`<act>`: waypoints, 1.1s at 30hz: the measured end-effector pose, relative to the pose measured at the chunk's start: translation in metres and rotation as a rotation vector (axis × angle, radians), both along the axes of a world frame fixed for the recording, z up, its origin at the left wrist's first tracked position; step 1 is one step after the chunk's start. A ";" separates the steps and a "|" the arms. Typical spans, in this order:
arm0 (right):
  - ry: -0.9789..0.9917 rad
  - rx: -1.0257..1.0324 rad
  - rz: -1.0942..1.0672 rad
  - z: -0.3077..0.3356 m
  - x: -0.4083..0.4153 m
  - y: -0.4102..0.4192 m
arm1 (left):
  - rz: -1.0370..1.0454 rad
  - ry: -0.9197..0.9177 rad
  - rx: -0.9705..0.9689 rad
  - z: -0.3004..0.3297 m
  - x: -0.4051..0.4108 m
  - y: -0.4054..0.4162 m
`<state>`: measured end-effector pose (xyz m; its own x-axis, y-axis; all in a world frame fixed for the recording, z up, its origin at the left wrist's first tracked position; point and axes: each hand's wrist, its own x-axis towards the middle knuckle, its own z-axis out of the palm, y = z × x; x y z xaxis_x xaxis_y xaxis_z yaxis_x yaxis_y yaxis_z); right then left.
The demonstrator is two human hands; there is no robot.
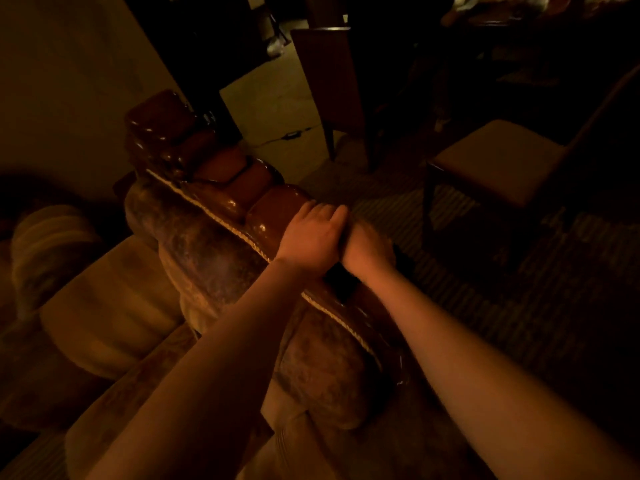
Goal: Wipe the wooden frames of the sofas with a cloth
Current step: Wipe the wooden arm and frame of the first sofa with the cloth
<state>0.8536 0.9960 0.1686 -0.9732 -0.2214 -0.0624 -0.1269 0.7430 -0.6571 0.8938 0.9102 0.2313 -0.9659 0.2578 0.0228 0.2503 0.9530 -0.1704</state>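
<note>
The sofa's glossy carved wooden frame [221,174] runs along the top of the backrest, from upper left toward me. My left hand [311,233] lies on the frame's top, its fingers bent over the far edge. Right beside it and touching it, my right hand [367,249] is blurred and grips a dark cloth [341,280] against the frame. Part of the cloth shows below my wrists. The right hand's fingertips are hidden behind the frame. A pale cord trim [207,213] separates the wood from the padded back [214,265].
Sofa seat cushions [104,306] and a rounded armrest [45,237] lie to the left. A chair with a padded seat [495,161] stands at the right on striped carpet [485,289]. A dark wooden panel [325,91] and pale floor [273,109] are beyond. The room is very dim.
</note>
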 end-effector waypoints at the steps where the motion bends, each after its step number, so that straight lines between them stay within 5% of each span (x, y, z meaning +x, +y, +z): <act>1: -0.128 -0.135 0.013 -0.002 -0.011 0.007 | -0.002 0.000 -0.031 -0.001 -0.007 0.002; 5: -0.576 -0.426 0.002 -0.011 -0.014 0.055 | 0.019 -0.046 -0.164 -0.015 -0.009 0.002; 10: -0.703 -0.783 -0.167 -0.033 0.023 0.098 | -0.041 -0.002 -0.262 -0.027 -0.005 0.000; 16: -0.218 -0.455 -0.033 -0.011 0.005 0.056 | -0.060 0.022 -0.265 -0.030 -0.008 0.001; 19: -0.299 -0.331 0.015 -0.009 -0.019 0.028 | -0.080 0.062 -0.283 -0.031 -0.007 -0.002; 29: -0.579 -0.471 -0.171 -0.015 0.000 0.057 | -0.123 0.064 -0.270 -0.030 -0.007 -0.006; 33: -0.470 -0.493 -0.375 -0.025 0.026 0.082 | -0.152 0.093 -0.255 -0.033 -0.009 -0.011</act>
<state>0.8798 1.0781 0.1436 -0.8842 0.0079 -0.4670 0.4491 0.2892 -0.8454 0.8844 0.8996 0.1981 -0.9126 0.4081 0.0251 0.3590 0.8292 -0.4285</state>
